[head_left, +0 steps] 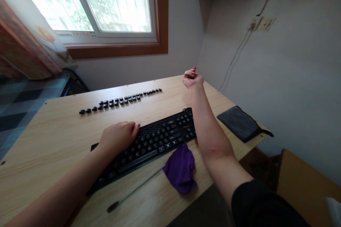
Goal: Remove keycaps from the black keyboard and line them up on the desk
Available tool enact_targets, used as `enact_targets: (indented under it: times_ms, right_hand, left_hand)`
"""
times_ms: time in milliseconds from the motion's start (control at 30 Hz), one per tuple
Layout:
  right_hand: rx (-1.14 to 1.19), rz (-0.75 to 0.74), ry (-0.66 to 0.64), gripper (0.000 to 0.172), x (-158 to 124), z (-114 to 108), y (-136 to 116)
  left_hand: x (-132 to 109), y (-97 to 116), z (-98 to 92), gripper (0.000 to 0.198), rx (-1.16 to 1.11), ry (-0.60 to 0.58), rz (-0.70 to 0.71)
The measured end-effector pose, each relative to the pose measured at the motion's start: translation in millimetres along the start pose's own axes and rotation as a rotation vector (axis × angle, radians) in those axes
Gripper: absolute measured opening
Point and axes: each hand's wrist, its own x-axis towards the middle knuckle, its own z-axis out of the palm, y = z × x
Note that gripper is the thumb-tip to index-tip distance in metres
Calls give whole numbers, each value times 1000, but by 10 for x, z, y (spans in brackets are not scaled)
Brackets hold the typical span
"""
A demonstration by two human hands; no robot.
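Keyboard (160, 140): black, full-width, with low matte keys that catch a dull sheen from the window light. It lies at the middle of the wooden desk (53, 138), skewed so that its left end points to 8 o'clock and its right end to 2 o'clock. The rows that show look filled. The left end is hidden under the forearm.

Left hand (118, 136): palm down on the left part of the keyboard, fingers stretched out and lying close together, grasping nothing.

Right hand (193, 77): held up off the desk at 1 o'clock from the keyboard, fingers curled tight into a fist. A thin dark sliver shows at the fingertips, too small to identify.

Loose keycaps (119, 101): black, laid in two neat lines on the desk at 11 o'clock from the keyboard, well apart from both hands.

Purple cloth (181, 168): crumpled, just beside the keyboard's front edge at 5 o'clock. A thin black rod (135, 188) lies from under the cloth toward 8 o'clock.

Dark grey pouch (239, 123): flat, at 3 o'clock near the desk's right edge.
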Motion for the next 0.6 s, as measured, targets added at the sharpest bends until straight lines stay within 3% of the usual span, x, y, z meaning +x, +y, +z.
enact_targets:
  times_ms: [333,600]
  right_hand:
    - [86,42,21,34,35,-28,-35]
    - [331,80,71,37,53,-14,-70]
  left_hand:
    - [3,4,0,55,-29,-7,-16]
    - [24,-4,20,54,-18,-22,-18]
